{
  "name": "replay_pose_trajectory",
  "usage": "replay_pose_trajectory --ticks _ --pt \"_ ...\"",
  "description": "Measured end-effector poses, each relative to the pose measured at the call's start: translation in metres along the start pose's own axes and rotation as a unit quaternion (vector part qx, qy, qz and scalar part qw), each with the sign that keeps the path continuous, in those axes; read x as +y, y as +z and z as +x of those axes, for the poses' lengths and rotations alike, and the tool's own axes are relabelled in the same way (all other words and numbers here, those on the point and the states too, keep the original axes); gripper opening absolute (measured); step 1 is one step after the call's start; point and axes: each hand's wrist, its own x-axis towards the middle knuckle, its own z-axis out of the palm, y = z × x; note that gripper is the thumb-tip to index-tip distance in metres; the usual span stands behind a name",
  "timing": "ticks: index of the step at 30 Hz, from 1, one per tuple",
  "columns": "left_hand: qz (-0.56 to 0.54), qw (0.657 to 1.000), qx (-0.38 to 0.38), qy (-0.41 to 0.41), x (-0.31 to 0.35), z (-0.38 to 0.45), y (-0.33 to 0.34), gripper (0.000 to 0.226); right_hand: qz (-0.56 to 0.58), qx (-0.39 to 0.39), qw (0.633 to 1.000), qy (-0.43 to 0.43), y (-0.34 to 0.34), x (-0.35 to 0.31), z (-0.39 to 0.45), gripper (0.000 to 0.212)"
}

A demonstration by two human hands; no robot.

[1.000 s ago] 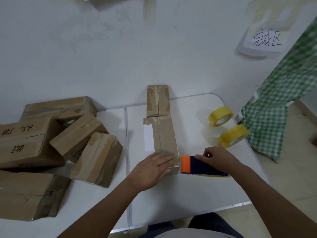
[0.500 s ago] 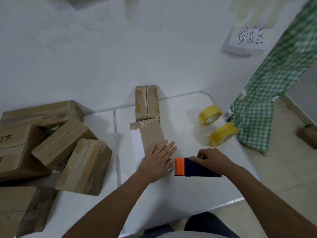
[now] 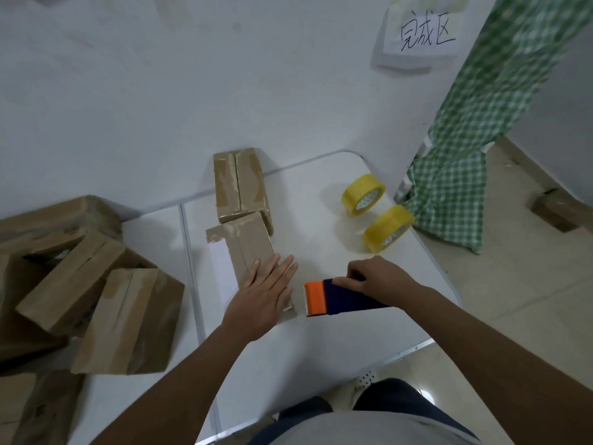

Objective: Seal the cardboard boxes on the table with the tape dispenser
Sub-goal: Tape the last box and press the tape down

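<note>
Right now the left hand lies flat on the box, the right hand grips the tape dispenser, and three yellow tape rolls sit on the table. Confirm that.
Not quite: the head view shows two yellow tape rolls, not three. The left hand does lie flat on the box, and the right hand grips the tape dispenser on the table.

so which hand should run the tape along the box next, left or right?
Right. The right hand already grips the tape dispenser, its orange head beside the box. The left hand lies flat on it, holding it down.

Left hand (image 3: pixel 266 292) flat, right hand (image 3: pixel 377 277) curled
</note>
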Motion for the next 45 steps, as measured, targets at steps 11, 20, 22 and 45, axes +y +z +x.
replay_pose_trajectory --ticks 11,20,22,45 --pt "0.02 1.0 0.015 -0.007 0.003 -0.001 -0.004 0.054 -0.02 -0.03 0.999 0.021 -0.013 0.021 0.0 0.048" --pt "0.016 1.0 0.02 -0.006 0.004 0.0 -0.005 0.056 -0.075 -0.062 0.995 0.02 -0.007 -0.003 0.0 0.035" --pt "0.02 1.0 0.017 -0.004 0.004 0.0 -0.004 0.057 -0.097 -0.036 0.995 0.01 0.005 -0.014 0.002 0.033" --pt "0.008 1.0 0.004 -0.001 0.003 0.0 -0.004 0.058 -0.138 0.04 0.977 0.155 0.016 0.012 0.019 0.035"
